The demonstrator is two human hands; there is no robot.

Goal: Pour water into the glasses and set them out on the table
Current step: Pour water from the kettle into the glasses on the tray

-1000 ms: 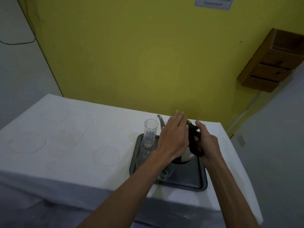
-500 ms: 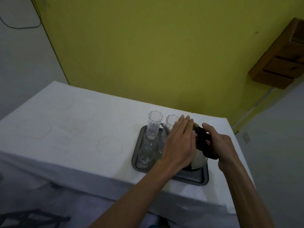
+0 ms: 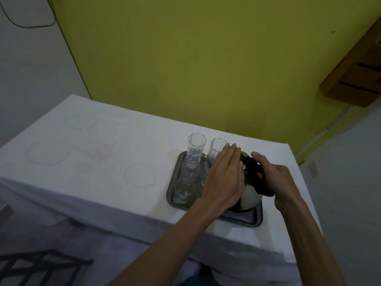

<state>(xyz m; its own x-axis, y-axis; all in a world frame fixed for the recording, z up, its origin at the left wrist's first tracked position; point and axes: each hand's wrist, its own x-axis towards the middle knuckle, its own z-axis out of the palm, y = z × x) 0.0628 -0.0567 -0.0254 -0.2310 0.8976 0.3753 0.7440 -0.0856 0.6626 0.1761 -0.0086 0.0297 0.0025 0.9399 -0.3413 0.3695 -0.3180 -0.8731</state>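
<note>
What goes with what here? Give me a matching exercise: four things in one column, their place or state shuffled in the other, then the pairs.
Things:
1. left hand
2. right hand
3. back-left glass
4. tray

Places or states:
a. lies on the white tablecloth
b. curled round the black handle
c. stands upright on the tray
d. fingers straight, resting on top of the kettle

Pairs: 1-d, 2-b, 3-c, 4-a

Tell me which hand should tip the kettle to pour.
Right. The right hand grips the kettle by its handle; the left hand lies flat on top, fingers straight, probably only steadying it.
</note>
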